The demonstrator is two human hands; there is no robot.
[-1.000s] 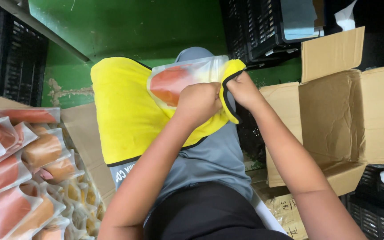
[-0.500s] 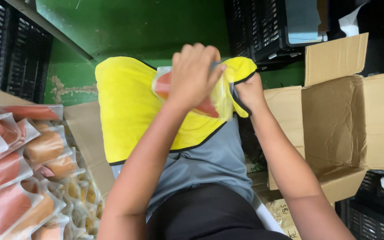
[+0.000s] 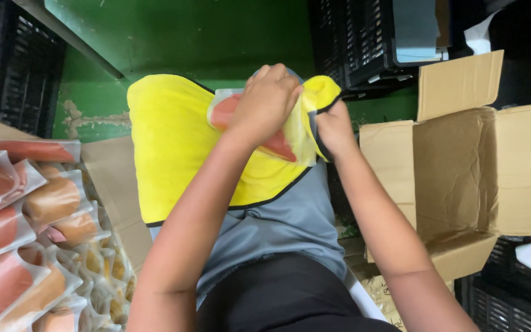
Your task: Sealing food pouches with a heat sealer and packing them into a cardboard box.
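**Hand rubs the packet on the yellow cloth**

The left hand [image 3: 268,98] lies curled on top of a clear plastic packet [image 3: 278,144] with something red-orange sealed inside. The fingers are bent down over the packet and press it onto the yellow cloth [image 3: 173,147]. The right hand [image 3: 333,126] sits just beside it, closed tight on a fold of the cloth's corner, and pulls that fold up against the packet's side.

A second ago the packet lay open to see, with both hands at its right end. Half a second ago the left hand had come up over it. Now that hand covers most of it, and the cloth corner is folded up around its edge. So I think the packet is being wiped with the cloth.

The packet is flat. Its long side runs from the upper left, under the left hand's fingers, down to the lower right, toward the right wrist. Only the two ends peek out from under the hand.

Under the hands, the cloth lies spread over the person's lap, on a grey shirt [image 3: 284,227].

A bit further from the right hand is an open cardboard box [image 3: 462,178]. I cannot see anything inside it.

Further from the left hand, many more sealed packets [image 3: 26,240] lie in a pile, red and brown ones.

Farthest away are black crates [image 3: 364,37] and a green wall [image 3: 204,31].
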